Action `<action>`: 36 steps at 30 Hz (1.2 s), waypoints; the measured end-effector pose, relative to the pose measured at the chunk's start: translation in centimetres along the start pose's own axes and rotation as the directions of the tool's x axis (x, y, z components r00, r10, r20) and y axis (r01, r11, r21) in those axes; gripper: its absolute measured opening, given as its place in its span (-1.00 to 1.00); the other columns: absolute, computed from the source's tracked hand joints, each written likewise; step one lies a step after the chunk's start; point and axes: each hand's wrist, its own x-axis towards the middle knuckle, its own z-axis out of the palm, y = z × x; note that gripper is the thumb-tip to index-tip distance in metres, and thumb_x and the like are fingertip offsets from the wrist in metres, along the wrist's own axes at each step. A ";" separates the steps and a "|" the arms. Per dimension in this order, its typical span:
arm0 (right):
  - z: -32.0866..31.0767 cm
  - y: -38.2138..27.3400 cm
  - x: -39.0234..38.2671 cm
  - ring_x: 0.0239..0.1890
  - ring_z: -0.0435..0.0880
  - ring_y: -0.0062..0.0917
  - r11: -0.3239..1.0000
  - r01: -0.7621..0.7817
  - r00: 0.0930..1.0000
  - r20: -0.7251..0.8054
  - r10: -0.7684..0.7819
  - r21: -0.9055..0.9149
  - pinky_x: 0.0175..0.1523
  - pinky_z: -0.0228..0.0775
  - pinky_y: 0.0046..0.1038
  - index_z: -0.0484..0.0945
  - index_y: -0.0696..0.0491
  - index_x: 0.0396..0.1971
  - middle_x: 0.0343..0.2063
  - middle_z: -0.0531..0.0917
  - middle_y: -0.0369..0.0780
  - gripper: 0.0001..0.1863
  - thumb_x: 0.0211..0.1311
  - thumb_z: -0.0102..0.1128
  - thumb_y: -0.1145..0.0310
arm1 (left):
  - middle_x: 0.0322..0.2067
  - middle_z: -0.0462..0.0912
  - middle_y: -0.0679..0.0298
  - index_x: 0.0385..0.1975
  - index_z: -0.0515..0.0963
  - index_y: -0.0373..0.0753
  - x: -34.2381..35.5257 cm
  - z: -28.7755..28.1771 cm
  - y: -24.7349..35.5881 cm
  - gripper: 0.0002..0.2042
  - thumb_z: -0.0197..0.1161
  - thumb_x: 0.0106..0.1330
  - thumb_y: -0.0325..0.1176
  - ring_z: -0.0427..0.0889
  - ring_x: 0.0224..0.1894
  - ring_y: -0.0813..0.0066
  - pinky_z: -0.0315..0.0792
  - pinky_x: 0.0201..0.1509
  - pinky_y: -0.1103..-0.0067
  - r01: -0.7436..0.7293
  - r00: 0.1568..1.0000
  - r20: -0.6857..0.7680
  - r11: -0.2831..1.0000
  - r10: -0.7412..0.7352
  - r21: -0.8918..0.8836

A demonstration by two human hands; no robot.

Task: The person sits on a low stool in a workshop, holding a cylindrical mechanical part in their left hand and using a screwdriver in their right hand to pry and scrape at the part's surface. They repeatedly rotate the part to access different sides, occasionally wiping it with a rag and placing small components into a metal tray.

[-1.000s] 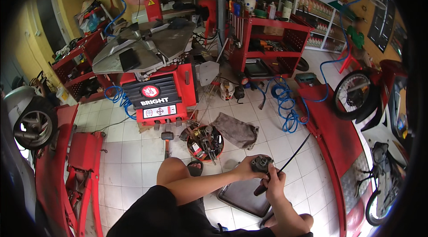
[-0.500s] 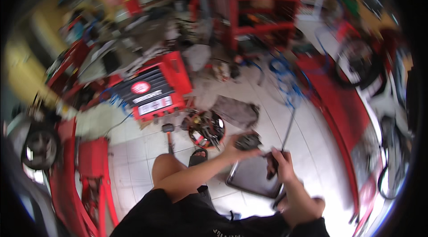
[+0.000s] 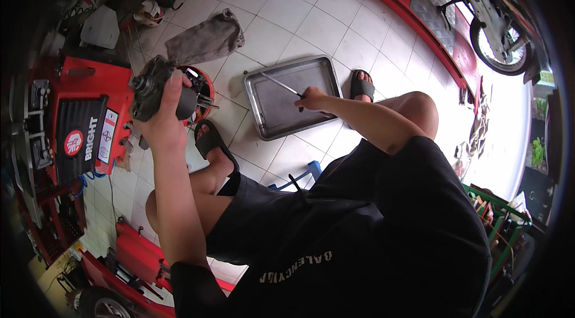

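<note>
Metal part (image 3: 148, 87) — dark, chunky — gripped in left hand (image 3: 165, 130), slender tool (image 3: 281, 84) in right hand (image 3: 314, 100), above grey tray (image 3: 281, 115)

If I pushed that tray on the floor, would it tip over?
The tray is probably stiff, since it looks like metal. It likely won't tip, because it's wide and flat. It might slide, as the tiles look smooth.
</note>
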 end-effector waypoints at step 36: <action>20.6 -3.1 11.0 -0.06 0.72 -0.06 0.942 -0.278 0.921 -0.226 0.317 0.186 0.04 0.58 -0.19 0.73 0.16 -0.27 -0.21 0.74 0.04 -0.43 0.01 0.40 -0.11 | -0.33 0.57 0.28 -0.11 0.49 -0.23 2.2 -0.6 0.0 -0.61 0.26 0.41 0.00 0.57 -0.31 0.38 0.48 -0.16 0.45 0.507 0.787 0.067 0.581 -0.613 -0.637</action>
